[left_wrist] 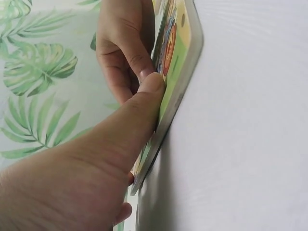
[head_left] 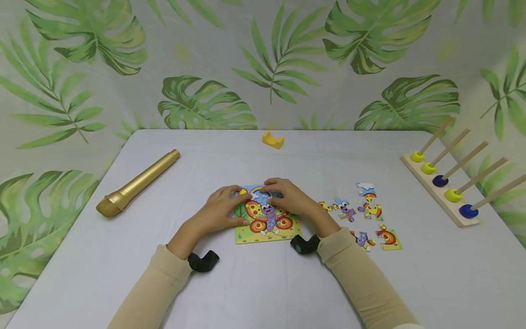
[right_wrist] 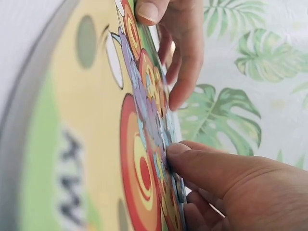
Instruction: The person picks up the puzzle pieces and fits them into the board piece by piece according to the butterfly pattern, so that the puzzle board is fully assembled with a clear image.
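A butterfly jigsaw puzzle board (head_left: 246, 238) lies flat on the table. My left hand (head_left: 219, 210) rests over its left side, thumb on the picture near the edge, fingers toward the upper left. In the left wrist view, the left thumb (left_wrist: 151, 84) presses on the board's face. My right hand (head_left: 291, 196) reaches over the upper right part, thumb and bent fingers around a puzzle piece there, mostly hidden by the hand. The right wrist view shows the right thumb (right_wrist: 183, 149) at the picture's surface.
Several loose puzzle pieces (head_left: 373, 211) lie right of the board, some partly behind the right forearm. A gold microphone (head_left: 139, 183) is on the left. A yellow block (head_left: 273, 140) sits near the back edge. On the right stands a wooden peg rack (head_left: 441, 189) with yellow and blue beads.
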`<state>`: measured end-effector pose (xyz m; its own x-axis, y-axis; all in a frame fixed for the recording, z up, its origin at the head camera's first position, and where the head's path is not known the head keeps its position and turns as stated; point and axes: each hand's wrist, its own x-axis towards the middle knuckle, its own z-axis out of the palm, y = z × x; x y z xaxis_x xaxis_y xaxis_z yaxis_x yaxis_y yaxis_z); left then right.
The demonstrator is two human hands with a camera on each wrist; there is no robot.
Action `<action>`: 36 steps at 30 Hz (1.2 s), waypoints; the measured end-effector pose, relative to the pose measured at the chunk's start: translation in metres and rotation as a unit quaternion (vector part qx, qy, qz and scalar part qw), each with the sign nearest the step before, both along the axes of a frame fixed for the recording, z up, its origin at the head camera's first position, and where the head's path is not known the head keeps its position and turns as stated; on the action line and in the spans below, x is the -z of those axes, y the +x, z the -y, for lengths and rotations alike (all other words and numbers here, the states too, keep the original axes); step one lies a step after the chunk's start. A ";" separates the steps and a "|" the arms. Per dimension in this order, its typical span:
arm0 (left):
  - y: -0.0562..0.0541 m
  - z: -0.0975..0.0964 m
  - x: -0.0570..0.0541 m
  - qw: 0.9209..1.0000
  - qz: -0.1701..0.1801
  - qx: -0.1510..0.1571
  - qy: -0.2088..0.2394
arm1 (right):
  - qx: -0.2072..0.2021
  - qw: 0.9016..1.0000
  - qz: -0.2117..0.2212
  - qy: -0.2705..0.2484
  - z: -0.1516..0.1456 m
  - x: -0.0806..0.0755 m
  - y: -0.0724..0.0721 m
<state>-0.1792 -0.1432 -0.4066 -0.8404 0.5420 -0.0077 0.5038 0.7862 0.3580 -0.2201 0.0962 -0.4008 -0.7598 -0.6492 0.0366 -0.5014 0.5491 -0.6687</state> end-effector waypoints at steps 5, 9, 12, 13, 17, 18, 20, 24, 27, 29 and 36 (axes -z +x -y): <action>0.000 0.001 0.000 1.000 -0.008 0.014 -0.004 | 0.013 1.000 -0.002 0.005 0.002 -0.001 0.003; -0.001 0.002 0.001 1.000 -0.010 0.015 -0.002 | 0.021 1.000 -0.004 -0.002 0.003 0.000 0.003; -0.001 0.003 0.001 1.000 -0.007 0.011 0.003 | 0.023 1.000 -0.009 -0.008 0.004 0.002 0.003; -0.001 0.003 0.001 1.000 -0.005 0.010 0.003 | 0.024 1.000 -0.010 -0.006 0.004 0.003 0.003; 0.000 0.004 0.001 1.000 -0.002 0.006 0.003 | 0.023 1.000 -0.007 0.003 0.006 0.000 0.003; 0.000 0.004 0.002 1.000 -0.002 0.005 0.001 | 0.024 1.000 -0.001 0.004 0.006 -0.002 0.003; 0.000 0.005 0.002 1.000 -0.002 0.005 0.002 | 0.025 1.000 0.018 0.001 0.006 -0.008 0.004; 0.000 0.004 0.004 1.000 -0.002 0.008 0.005 | 0.029 0.998 0.042 -0.026 -0.003 -0.028 0.009; -0.001 0.004 0.005 1.000 -0.004 0.010 0.009 | 0.032 0.998 0.025 -0.057 -0.015 -0.049 0.016; -0.001 0.004 0.005 1.000 -0.004 0.009 0.009 | 0.027 0.996 -0.011 -0.081 -0.027 -0.062 0.020; -0.001 0.004 0.007 1.000 -0.006 0.015 0.016 | 0.077 0.978 -0.149 -0.128 -0.088 -0.078 0.033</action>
